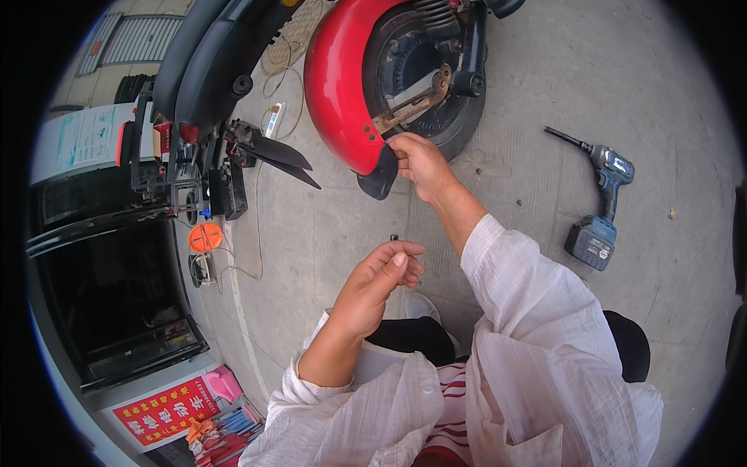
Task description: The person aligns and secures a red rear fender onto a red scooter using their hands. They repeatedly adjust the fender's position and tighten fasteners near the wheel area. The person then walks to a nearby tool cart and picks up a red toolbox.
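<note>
My right hand reaches to the back end of a red fender, by a rusty metal bracket and a black mud flap. Its fingers are bent in and closed at the bracket's lower end; what they grip is hidden. Lower down, my left hand hovers over the pavement, loosely curled with the fingertips apart, and nothing shows in it. A small dark piece appears just beyond its knuckles. The fender curves round a black wheel.
A blue-grey cordless impact wrench with a long socket lies on the concrete to the right. At left stand a dark scooter, an orange round dish, cables and a glass-fronted cabinet. My shoe is below my hands.
</note>
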Motion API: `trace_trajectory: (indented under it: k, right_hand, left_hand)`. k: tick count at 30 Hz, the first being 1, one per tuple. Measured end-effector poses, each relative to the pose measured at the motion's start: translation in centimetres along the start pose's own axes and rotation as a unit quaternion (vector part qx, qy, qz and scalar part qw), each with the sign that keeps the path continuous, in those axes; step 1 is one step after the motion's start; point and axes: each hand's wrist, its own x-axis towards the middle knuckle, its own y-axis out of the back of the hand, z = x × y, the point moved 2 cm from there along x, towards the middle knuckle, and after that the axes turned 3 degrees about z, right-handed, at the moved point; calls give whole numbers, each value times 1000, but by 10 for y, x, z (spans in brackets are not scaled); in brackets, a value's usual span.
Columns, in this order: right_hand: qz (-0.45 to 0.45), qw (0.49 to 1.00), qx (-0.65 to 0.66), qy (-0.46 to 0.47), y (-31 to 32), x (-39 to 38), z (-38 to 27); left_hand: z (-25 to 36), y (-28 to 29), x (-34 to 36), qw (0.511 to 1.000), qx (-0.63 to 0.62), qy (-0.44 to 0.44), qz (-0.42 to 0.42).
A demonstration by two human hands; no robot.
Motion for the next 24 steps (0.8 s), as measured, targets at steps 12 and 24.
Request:
trace_trajectory:
  k: [12, 24]
  right_hand:
    - [-3, 1000, 2, -4, 2, 4, 3]
    - [-10, 1000, -4, -8, 2, 4, 4]
  left_hand:
    - [-1, 1, 2, 1000, 10, 3, -1]
    - [-2, 1, 3, 1000, 12, 6, -1]
